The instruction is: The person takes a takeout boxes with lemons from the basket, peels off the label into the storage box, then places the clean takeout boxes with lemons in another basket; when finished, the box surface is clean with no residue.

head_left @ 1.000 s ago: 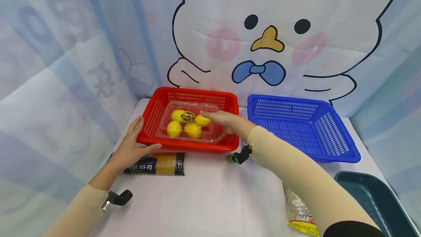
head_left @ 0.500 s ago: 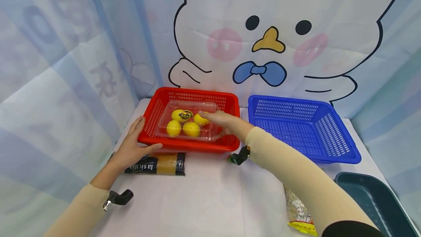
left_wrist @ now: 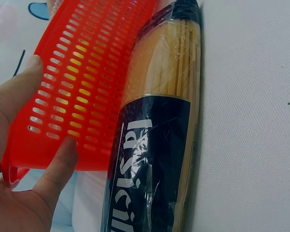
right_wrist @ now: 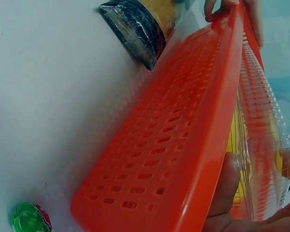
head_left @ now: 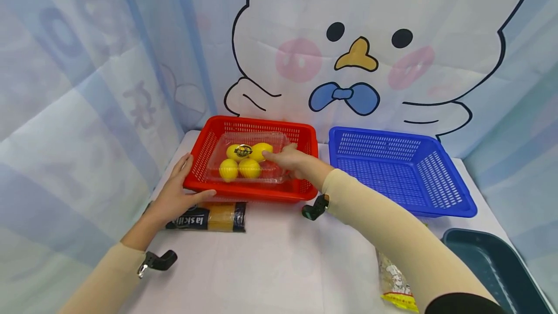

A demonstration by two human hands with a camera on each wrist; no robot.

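A clear plastic box (head_left: 274, 176) with several yellow lemons (head_left: 250, 168) and a dark label lies inside the red basket (head_left: 261, 193). My right hand (head_left: 301, 164) grips the box at its right end; in the right wrist view its fingers and thumb sit on either side of the clear plastic (right_wrist: 261, 159). My left hand (head_left: 172, 197) holds the basket's front left corner, thumb against the front wall and fingers along the left side. Just in front of the basket lies a pack of spaghetti (head_left: 218, 217), below the left thumb in the left wrist view.
To the right stands a blue basket (head_left: 453, 197), and a dark green tray (head_left: 471, 236) is nearer at the right. A bag with a yellow end (head_left: 398, 285) lies partly under the right forearm. A small green item (right_wrist: 29, 217) rests on the table near the basket.
The lemons have shifted left inside the box, and the back right one now touches the labelled one. The right hand has moved slightly with the box; the left hand keeps its place.
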